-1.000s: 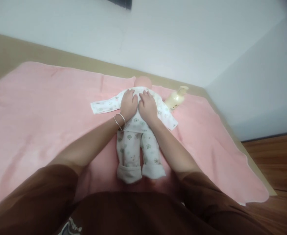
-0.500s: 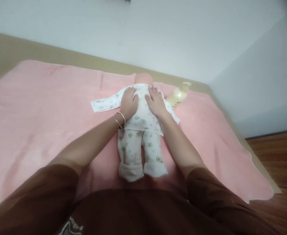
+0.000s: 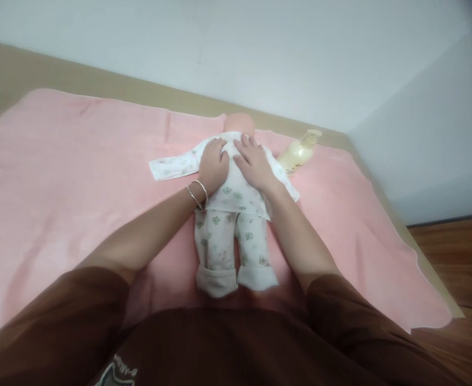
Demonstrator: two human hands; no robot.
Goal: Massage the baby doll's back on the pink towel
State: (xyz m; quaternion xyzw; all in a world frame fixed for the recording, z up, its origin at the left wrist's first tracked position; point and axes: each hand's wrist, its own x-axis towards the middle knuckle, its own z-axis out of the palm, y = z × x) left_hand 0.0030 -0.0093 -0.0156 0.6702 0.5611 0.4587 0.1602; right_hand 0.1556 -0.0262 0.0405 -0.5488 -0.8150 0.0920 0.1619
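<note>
A baby doll [image 3: 239, 123] lies on a pink blanket [image 3: 99, 155], its bare head pointing away from me. It wears a white printed top [image 3: 236, 185] and matching trousers [image 3: 220, 241] with turned-up cuffs. My left hand [image 3: 214, 163] rests flat on the left upper part of the top, two bangles [image 3: 198, 194] on its wrist. On the right upper part lies my right hand [image 3: 253, 162], fingers outstretched and slightly spread. Neither hand grips anything. The doll's left-side sleeve [image 3: 174, 166] stretches out flat; its hands and feet do not show.
A pale yellow pump bottle [image 3: 298, 154] leans or lies by the doll's right-side sleeve. The blanket covers a tan mat [image 3: 139, 83] that runs along a white wall [image 3: 260, 53]. Brown wooden floor [image 3: 457, 262] shows at the right.
My right hand has shifted slightly inward and up the doll's back. My left hand stays on the top, nearly unmoved. The view has tilted a little.
</note>
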